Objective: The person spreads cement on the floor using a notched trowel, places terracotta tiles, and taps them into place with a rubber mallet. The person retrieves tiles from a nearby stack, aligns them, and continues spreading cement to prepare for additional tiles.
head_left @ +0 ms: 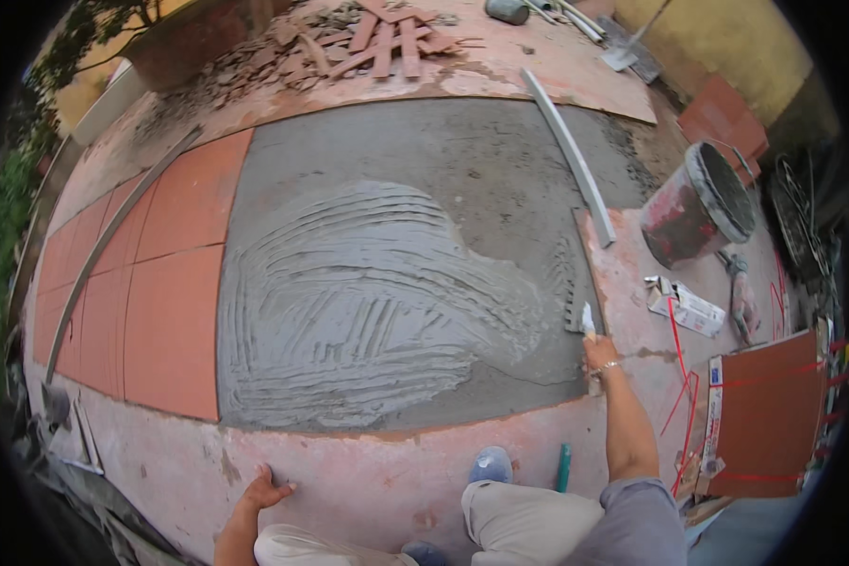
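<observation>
My right hand [602, 352] is closed round the pale handle of a notched trowel [572, 288]. Its toothed, mortar-smeared blade sits at the right edge of the wet grey mortar bed [486, 170]. Combed ridges of lighter adhesive [349, 274] cover the left and middle of that bed. My left hand [266, 488] is low and to the left, with thumb and fingers apart and nothing held, over or on the pinkish floor [358, 472] in front of the bed; contact cannot be made out. Laid terracotta tiles [172, 325] border the mortar on the left.
A long metal straightedge [568, 156] lies across the bed's far right; another bar [113, 231] crosses the tiles. At right stand a mortar-stained bucket [693, 203], a white box [689, 307] and a stack of boxed tiles [764, 415]. A green tool [564, 467] lies near my foot. Broken tiles [377, 42] are piled behind.
</observation>
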Motion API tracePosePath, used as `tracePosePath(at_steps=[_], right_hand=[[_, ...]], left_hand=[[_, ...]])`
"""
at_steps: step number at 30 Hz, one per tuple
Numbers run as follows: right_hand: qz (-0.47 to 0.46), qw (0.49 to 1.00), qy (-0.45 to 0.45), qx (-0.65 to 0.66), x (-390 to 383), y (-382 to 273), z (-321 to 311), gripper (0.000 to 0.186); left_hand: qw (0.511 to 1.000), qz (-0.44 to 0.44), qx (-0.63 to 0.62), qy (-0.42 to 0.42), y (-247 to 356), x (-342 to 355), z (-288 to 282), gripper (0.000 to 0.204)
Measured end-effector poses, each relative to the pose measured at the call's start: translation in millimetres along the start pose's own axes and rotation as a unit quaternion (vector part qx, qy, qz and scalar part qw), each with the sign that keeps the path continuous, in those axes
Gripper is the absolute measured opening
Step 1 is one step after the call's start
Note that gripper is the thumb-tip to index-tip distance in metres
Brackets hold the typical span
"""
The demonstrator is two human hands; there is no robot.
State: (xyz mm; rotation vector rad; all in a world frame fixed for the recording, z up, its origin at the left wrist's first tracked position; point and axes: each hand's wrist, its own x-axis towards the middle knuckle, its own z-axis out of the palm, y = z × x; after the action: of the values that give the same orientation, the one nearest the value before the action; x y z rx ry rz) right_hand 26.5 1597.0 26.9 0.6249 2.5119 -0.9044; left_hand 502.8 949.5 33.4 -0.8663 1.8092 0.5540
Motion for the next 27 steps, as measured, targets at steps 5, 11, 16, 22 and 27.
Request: tracePosePath(at_steps=[5, 11, 16, 22, 27], right_hand=[[-0.200, 0.964, 0.163, -0.069, -47, -17, 7, 0.033], [-0.228, 0.947, 0.096, -0.205, -62, -43, 52, 0.037], [-0.268, 0.940, 0.074, -0.198, -72, -95, 113, 0.039], [-0.388, 0.912, -0.133, -0.009, -104, -265, 256, 0.039], [-0.234, 0.855, -0.443, 0.134, -164, -375, 400, 0.027]], left_hand=[[1.000, 0.016, -0.009, 0.022, -5, 9, -1, 0.131], [0.997, 0.057, -0.014, 0.042, -14, 7, 6, 0.132], [0.997, 0.060, -0.028, 0.028, -18, 9, 7, 0.134], [0.999, 0.023, -0.035, 0.005, -10, 9, 2, 0.131], [0.998, 0.008, -0.058, -0.002, -4, 4, 1, 0.129]])
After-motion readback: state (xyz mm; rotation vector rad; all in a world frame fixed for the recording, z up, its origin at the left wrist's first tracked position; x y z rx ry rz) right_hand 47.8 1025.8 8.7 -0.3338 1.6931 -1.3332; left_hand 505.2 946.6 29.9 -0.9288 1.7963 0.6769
